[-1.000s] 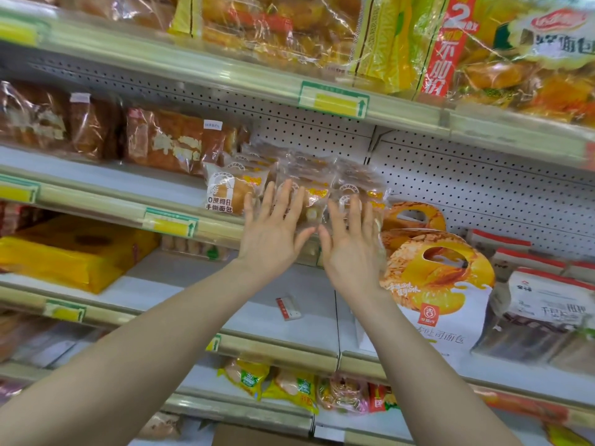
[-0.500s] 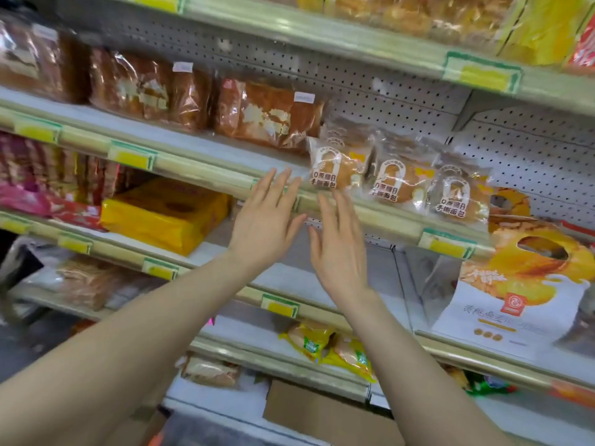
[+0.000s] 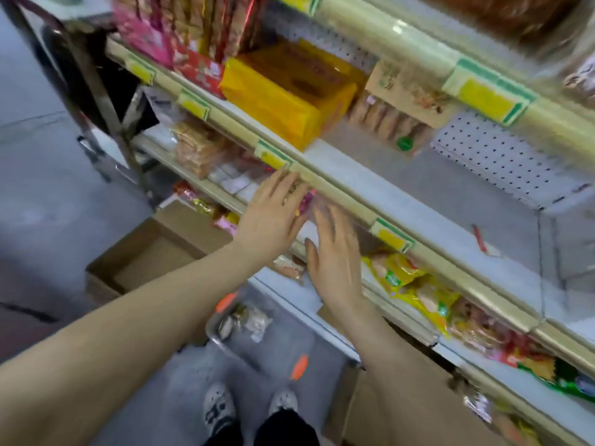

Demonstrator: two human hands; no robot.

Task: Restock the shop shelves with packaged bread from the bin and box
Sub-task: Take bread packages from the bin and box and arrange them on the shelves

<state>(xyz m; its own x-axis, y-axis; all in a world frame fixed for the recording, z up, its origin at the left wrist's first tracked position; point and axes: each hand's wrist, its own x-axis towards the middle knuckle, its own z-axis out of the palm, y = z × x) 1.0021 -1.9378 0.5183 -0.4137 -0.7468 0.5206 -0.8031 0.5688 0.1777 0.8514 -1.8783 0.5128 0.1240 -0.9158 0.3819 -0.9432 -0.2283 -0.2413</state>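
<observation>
A person's left hand (image 3: 270, 217) and right hand (image 3: 335, 252) hover at the shelf rail (image 3: 338, 191) — fingers straight, close together, holding nothing. Packaged bread (image 3: 249, 323) lies in the bin (image 3: 212, 338) on the floor below — beside an open cardboard box (image 3: 106, 275).

Yellow packs (image 3: 283, 101), pink-and-red packets (image 3: 154, 40) — cream shelf rails (image 3: 338, 188) with green-edged yellow tags (image 3: 391, 238); brown box (image 3: 145, 255).

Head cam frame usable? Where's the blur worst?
Head view: motion blur throughout, heaviest along the upper right shelf rail; right hand smeared, left hand somewhat sharper; whole frame tilted, shelves running diagonally; lighting flat, no hard glare; package text unreadable.
</observation>
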